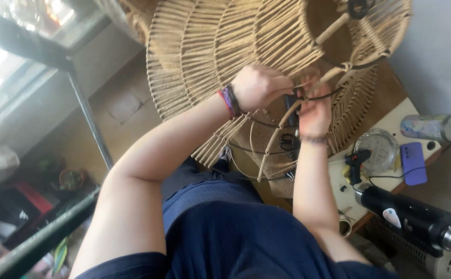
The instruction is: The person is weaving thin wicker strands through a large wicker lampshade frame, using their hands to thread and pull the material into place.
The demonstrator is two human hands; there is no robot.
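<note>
Beside worktop [391, 121]: left hand [259, 85] and right hand [314, 114], grips pinching cord [322, 96] on woven lampshade frame [225, 46] above lap; risk of slack wrap if pinch loosens.

Single head-worn view, looking steeply down over the wearer's own arms, close to the woven rope frame [267, 46], table [391, 124] at right edge, floor perhaps blurred below
</note>
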